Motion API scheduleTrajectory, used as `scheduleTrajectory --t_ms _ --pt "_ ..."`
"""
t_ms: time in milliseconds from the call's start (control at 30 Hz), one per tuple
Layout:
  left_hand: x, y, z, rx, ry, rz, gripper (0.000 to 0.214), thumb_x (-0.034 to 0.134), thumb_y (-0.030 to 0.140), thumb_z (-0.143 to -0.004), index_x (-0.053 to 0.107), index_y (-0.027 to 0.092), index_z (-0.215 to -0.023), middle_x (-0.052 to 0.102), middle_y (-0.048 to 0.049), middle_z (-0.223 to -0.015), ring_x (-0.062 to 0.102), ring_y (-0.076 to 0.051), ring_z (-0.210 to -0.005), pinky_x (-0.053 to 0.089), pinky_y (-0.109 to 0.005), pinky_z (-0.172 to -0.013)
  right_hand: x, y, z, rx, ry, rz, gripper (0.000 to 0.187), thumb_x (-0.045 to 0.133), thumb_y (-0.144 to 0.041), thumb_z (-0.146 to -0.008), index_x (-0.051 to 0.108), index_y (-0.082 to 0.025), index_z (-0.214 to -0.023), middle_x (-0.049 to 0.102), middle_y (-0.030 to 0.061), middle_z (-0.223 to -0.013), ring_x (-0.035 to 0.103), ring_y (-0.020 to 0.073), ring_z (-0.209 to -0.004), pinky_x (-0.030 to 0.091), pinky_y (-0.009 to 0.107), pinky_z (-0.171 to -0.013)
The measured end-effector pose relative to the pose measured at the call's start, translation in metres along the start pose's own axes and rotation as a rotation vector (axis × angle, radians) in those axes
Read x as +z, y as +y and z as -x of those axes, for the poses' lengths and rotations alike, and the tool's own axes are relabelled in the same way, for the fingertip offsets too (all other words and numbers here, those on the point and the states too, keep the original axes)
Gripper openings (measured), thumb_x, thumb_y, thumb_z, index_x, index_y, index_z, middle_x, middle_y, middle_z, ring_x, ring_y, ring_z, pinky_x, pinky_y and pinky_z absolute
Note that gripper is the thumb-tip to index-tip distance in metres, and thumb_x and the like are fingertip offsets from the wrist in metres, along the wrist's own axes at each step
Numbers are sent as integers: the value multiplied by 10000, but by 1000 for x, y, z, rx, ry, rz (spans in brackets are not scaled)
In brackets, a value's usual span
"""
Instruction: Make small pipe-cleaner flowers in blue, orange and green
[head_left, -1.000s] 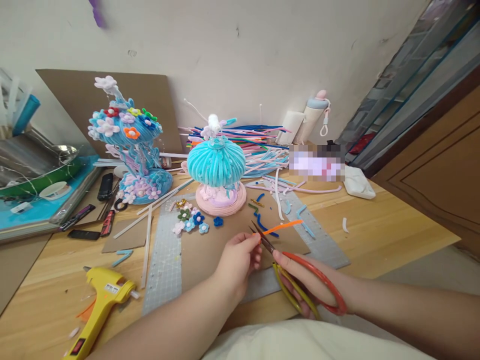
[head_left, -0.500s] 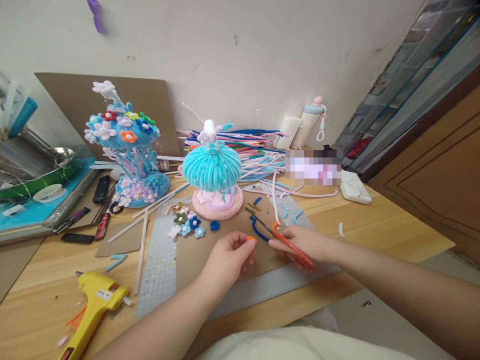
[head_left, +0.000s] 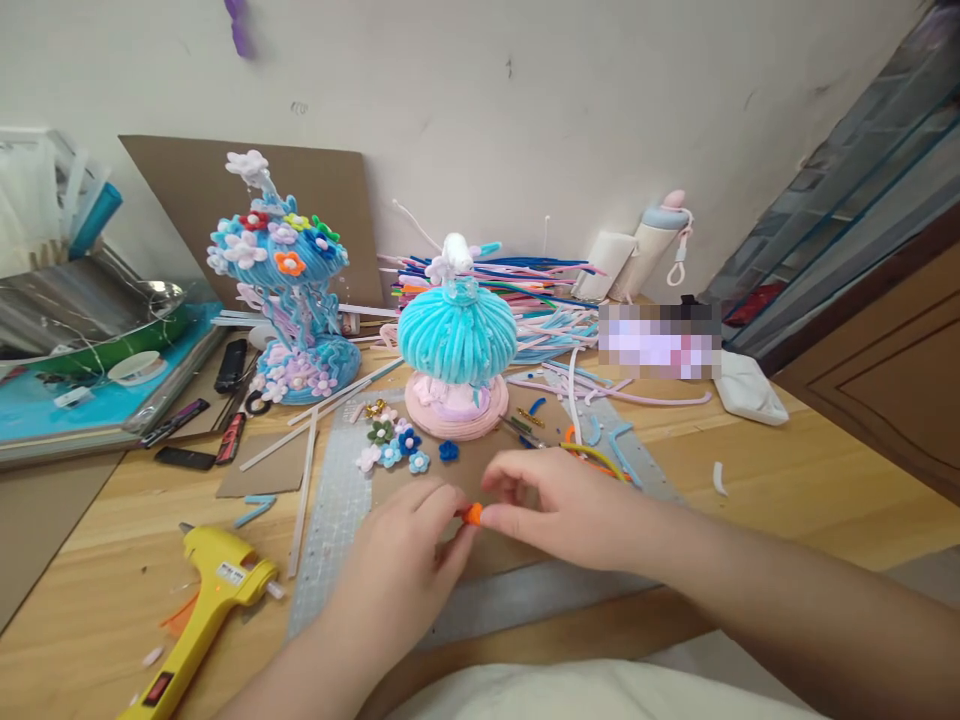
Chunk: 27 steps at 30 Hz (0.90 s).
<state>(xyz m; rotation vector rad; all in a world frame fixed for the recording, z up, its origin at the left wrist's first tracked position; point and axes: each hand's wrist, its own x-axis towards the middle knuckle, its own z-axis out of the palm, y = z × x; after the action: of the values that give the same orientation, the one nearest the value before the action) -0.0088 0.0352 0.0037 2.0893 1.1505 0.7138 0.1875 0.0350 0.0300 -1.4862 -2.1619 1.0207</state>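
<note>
Orange fuzzy piece (head_left: 473, 514) is pinched between thumb and finger of the left hand (head_left: 409, 545). Right hand (head_left: 559, 505) stands close alongside, thumb tip at the piece, forefinger raised clear of that thumb; contact cannot be confirmed. Scissors (head_left: 590, 451) lie just beyond the right hand, partly hidden by it. Small flowers (head_left: 390, 454) lie beyond the left hand; a turquoise pleated dome (head_left: 457, 335) stands beyond both.

By the pale wall (head_left: 450, 100), a bottle (head_left: 646, 255) stands beside a white block (head_left: 604, 265), with a green bowl (head_left: 139, 338) far left.
</note>
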Motion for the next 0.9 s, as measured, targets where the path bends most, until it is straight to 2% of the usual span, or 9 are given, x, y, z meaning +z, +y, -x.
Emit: scheduleTrajectory --t_ms 133,233,333,467,600,733,900 --pt "-2 -6 1 19 34 -38 114 558 170 -784 638 237 -829 614 -42 -803 520 -195 -752 324 -267 -660 21 1 -15 -68 -29 -244 185 531 -345 -838 599 -175 -811 583 -12 -690 507 106 -617 379 205 -539" --pt "-1 -8 0 9 37 46 137 543 160 -799 640 238 -856 609 -33 -795 526 -175 -729 346 -250 -651 33 11 -22 -4 -61 -496 220 501 -359 -851 562 -161 -777 533 -19 -632 510 102 -581 408 205 -522" --pt "1 -9 -3 -54 45 183 101 577 176 -786 658 238 -788 587 -16 -696 513 -158 -646 352 -236 -597 40 18 -24 80 -135 -738 292 519 -443 -825 529 -159 -759 518 -22 -611 528 106 -559 440 205 -478" --pt "4 -8 -4 -75 49 286 114 612 199 -771 713 253 -777 603 -37 -756 533 -163 -674 383 -239 -610 46 20 -23 86 -196 -945 337 581 -478 -775 531 -146 -763 551 -14 -624 550 96 -530 449 184 -425" --pt "5 -8 -3 -88 64 264 125 636 219 -759 729 268 -827 611 -42 -777 563 -169 -695 417 -249 -639 50 21 -21 93 -250 -1131 305 654 -411 -737 541 -133 -789 576 -1 -653 594 108 -551 449 163 -394" --pt "6 -10 -1 -60 94 200 83 651 217 -747 710 247 -796 621 -35 -756 567 -160 -678 422 -242 -631 51 23 -20 122 -279 -1252 232 634 -339 -761 552 -125 -801 575 4 -689 612 107 -564 453 146 -382" --pt "9 -11 0 -15 47 173 107 624 209 -771 711 253 -816 640 -42 -799 578 -159 -718 418 -228 -629 50 19 -20 185 -237 -1179 103 560 -230 -758 540 -132 -739 578 -13 -632 598 93 -517 432 125 -342"
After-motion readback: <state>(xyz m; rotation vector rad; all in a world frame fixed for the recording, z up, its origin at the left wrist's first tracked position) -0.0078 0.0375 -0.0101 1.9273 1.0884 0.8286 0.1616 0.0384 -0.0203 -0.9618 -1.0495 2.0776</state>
